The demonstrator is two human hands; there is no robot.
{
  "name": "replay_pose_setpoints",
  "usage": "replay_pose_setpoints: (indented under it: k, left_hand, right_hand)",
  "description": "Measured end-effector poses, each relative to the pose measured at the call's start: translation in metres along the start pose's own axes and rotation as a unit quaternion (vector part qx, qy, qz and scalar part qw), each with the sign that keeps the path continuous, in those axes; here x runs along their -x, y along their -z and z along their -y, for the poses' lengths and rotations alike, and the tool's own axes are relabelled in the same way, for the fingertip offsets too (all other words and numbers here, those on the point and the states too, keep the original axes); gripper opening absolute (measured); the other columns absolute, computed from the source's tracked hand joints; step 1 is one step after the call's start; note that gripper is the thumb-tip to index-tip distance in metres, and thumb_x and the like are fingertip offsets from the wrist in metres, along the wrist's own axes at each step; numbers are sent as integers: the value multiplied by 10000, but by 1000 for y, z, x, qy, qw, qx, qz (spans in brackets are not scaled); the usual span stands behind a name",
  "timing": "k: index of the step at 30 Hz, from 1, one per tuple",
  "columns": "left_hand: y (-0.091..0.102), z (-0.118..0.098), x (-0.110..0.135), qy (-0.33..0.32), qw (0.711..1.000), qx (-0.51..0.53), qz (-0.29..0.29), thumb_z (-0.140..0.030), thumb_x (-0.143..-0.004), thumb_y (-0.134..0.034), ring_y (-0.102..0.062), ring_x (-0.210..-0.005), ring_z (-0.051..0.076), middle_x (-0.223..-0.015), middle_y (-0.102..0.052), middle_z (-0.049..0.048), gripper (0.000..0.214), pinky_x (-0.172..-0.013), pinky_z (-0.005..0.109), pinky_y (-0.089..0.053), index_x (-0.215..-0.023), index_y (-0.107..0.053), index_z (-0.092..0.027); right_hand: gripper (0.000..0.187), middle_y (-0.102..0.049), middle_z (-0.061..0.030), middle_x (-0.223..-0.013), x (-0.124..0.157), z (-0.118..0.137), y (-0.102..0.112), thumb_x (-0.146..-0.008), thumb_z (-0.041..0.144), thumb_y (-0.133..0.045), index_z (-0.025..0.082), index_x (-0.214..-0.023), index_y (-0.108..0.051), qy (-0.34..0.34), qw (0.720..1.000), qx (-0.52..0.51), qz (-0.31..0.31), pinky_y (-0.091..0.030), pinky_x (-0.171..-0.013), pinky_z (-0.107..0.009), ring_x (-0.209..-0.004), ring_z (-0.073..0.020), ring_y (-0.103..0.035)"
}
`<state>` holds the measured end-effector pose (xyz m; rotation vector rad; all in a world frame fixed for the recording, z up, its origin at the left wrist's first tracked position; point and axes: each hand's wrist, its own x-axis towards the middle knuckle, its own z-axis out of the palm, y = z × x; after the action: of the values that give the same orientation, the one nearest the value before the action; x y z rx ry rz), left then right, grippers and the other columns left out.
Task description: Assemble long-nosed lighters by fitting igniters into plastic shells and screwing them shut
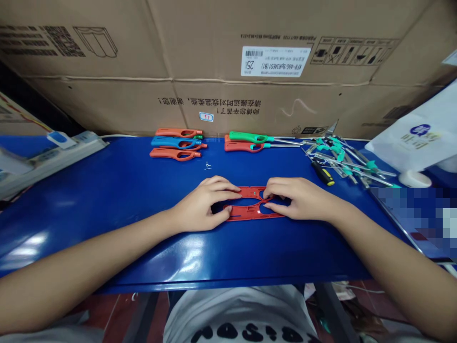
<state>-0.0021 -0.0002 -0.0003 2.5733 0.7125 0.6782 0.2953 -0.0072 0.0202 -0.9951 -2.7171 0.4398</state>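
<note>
Two red plastic handle shells [250,204] lie side by side, flat on the blue table [107,200], in front of me. My left hand [200,205] pinches their left ends, fingers curled over the far shell and thumb on the near one. My right hand [302,197] grips the right ends the same way, fingertips at the finger-hole cut-outs. Both hands rest on the table top.
Orange and blue assembled handles [176,143] lie at the back centre. A green and a red lighter with metal tubes [257,141] sit to their right, beside a pile of metal tubes with teal parts [342,157] and a black-yellow screwdriver [323,173]. Cardboard boxes [228,66] wall the back.
</note>
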Motion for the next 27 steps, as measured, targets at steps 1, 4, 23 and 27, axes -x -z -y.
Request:
replay_pose_setpoints:
  k: [1, 4, 23, 27]
  left_hand:
    - [0, 0, 0, -1, 1000, -1, -5, -172, -907, -601, -582, -1193, 252, -1275, -698, 77, 341, -1074, 471, -462, -1234, -696, -195]
    - [-2, 2, 1, -2, 1000, -2, -18, -189, -925, -615, -590, -1166, 243, -1237, -712, 77, 291, -1054, 456, -474, -1200, -709, -186]
    - [2, 1, 3, -50, 997, -36, 54, -362, -973, -616, -519, -1393, 259, -1495, -568, 87, 520, -1195, 461, -402, -1468, -526, -230]
    - [4, 0, 1, -75, 991, -59, 94, -370, -984, -583, -485, -1434, 283, -1547, -510, 76, 526, -1226, 514, -362, -1493, -507, -263]
  right_hand:
    - [135, -667, -31, -994, 0, 0, 0, -981, 341, -588, 214, -997, -628, 1, 1000, 2, 2, -412, -693, -279, -828, -163, -613]
    - [118, -669, -35, -1007, 0, 1, -1, -983, 312, -574, 211, -1003, -633, 5, 1000, 4, 1, -418, -693, -278, -830, -161, -620]
    - [359, -736, -99, -1123, 13, -42, 27, -915, 176, -497, 207, -1230, -667, -205, 947, 119, -219, -519, -850, -380, -968, -265, -697]
    - [333, -671, -170, -1191, 33, -75, 55, -864, 183, -550, 142, -1161, -697, -444, 863, 190, -149, -463, -924, -351, -1103, -297, -627]
